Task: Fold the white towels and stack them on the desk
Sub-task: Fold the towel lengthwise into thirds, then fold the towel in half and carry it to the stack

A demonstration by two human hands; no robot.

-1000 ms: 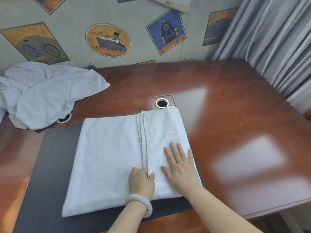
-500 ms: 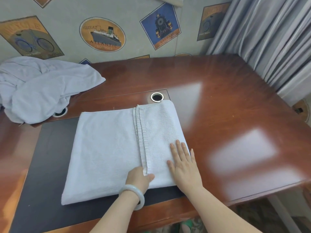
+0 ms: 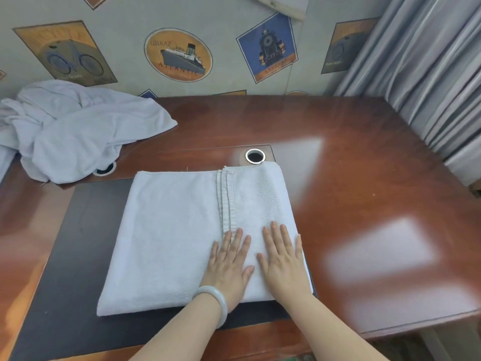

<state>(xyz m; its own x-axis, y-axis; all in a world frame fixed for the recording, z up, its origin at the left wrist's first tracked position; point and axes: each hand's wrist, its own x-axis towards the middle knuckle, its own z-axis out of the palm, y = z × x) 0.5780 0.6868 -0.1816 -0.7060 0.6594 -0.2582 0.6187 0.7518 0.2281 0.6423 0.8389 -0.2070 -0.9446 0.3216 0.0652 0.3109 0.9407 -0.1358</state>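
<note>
- Uncurled since a moment ago: left hand (image 3: 229, 267), earlier bunched at the hem by the towel's near edge, now laid flat, fingers (image 3: 238, 243) straight and spread, holding nothing.
- Far left, at the back of the worktop (image 3: 364, 178): loose heap of white towels (image 3: 78, 131), unfolded and crumpled, draped partly over a round cable hole (image 3: 104, 169).
- In front of the heap: dark mat (image 3: 65, 269), lying flat on the worktop.
- On the mat, in the middle: folded white towel (image 3: 169, 238), a flat rectangle, right flap lapped over the rest, with a striped hem (image 3: 226, 199) running from the far edge toward the near one and ending under the left hand.
- At the towel's far right corner, right up against it: a second, metal-rimmed cable hole (image 3: 255, 155).
- On the left wrist: pale bangle (image 3: 217, 299).
- Palm-down on the towel's right flap, just beside the left hand: right hand (image 3: 282, 261), fingers (image 3: 276, 235) straight and slightly apart, gripping nothing, little finger at the towel's right edge.
- Right of the towel: glossy red-brown wood with pale reflections.
- Far right: grey curtain (image 3: 429, 74), hanging along the worktop's edge.
</note>
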